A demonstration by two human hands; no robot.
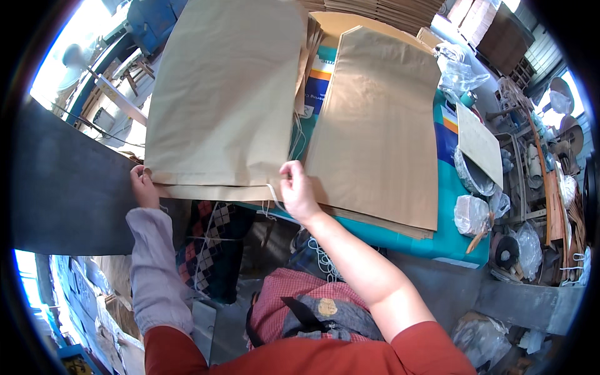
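A large brown paper bag (219,94) lies flat in front of me on top of other bags, its folded bottom edge toward me. My left hand (145,187) pinches the near left corner of this bag. At the near right corner, my right hand (299,192) is closed with its fingers curled; what they hold, if anything, is hidden. A short white string (273,195) runs from the bag's edge toward that hand. To the right lies a second stack of brown paper bags (378,125).
Beneath the bags is a teal-covered table (400,242). On its right stand a plastic-wrapped block (471,215) and a round basin (472,172) under a pale board (480,145). A dark panel (69,181) is at left. Cluttered shelving (531,181) lines the far right.
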